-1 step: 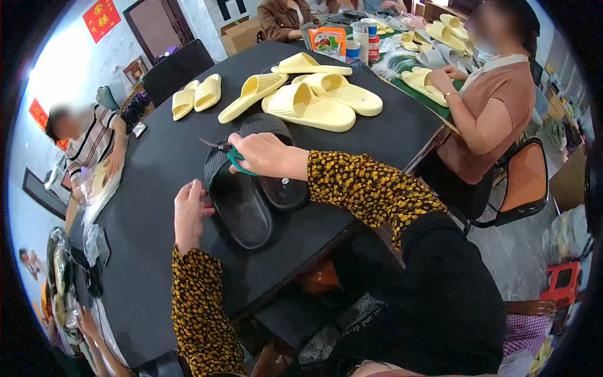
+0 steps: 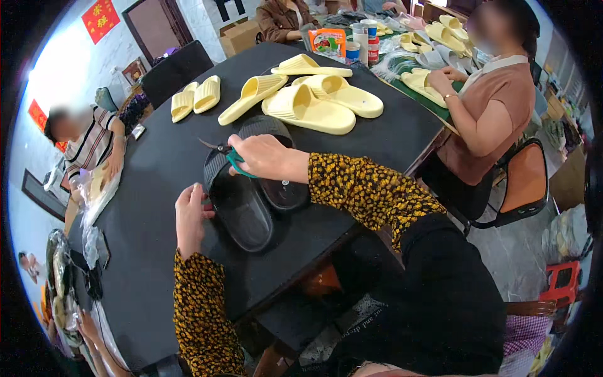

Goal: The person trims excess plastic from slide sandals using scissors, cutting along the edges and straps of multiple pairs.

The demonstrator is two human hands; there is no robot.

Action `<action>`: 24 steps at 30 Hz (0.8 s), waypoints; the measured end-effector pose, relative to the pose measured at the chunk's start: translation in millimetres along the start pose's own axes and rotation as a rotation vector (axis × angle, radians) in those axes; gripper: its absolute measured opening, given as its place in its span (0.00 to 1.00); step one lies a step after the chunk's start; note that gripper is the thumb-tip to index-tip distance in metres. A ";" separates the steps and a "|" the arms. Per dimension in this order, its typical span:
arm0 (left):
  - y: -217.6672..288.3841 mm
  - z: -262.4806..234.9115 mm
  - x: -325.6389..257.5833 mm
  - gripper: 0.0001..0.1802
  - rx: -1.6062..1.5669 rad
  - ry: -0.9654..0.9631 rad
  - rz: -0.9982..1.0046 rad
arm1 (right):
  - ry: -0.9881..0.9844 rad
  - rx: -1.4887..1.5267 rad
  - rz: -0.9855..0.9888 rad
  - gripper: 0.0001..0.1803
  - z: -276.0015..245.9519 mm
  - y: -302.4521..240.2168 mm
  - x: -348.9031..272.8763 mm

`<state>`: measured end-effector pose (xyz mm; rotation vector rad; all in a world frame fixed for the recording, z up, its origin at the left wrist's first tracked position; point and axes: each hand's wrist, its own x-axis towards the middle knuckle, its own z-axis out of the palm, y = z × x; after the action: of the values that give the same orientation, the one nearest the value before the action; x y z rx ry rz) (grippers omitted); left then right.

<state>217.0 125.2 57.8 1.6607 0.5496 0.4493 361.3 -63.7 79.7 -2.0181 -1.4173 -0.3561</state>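
here, the right grip [image 2: 262,156] holds scissors [image 2: 235,163] over, perhaps touching, a slipper [image 2: 244,218].

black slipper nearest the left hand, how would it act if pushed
The black slipper would probably slide rather than roll, lying broad and flat on the table. Its thick, moulded form suggests it may flex yet keep its shape.

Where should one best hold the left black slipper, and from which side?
Probably the footbed's left edge, from the left: this long side faces the left hand, while another black slipper crowds the right and scissors sit by the strap.
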 end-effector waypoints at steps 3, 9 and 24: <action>-12.2 1.1 -1.0 0.18 -0.022 0.016 0.082 | 0.031 -0.115 0.027 0.20 3.7 1.5 -0.5; -8.4 2.3 -11.3 0.14 0.001 0.033 0.212 | 0.078 -0.120 0.012 0.19 7.2 10.1 0.6; -8.1 -4.0 -11.4 0.11 -0.073 0.136 0.206 | 0.099 0.055 -0.038 0.26 -0.8 17.5 -7.5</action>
<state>204.7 122.7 50.6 1.6314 0.4581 0.7289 374.5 -73.6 70.2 -1.9048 -1.3908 -0.4229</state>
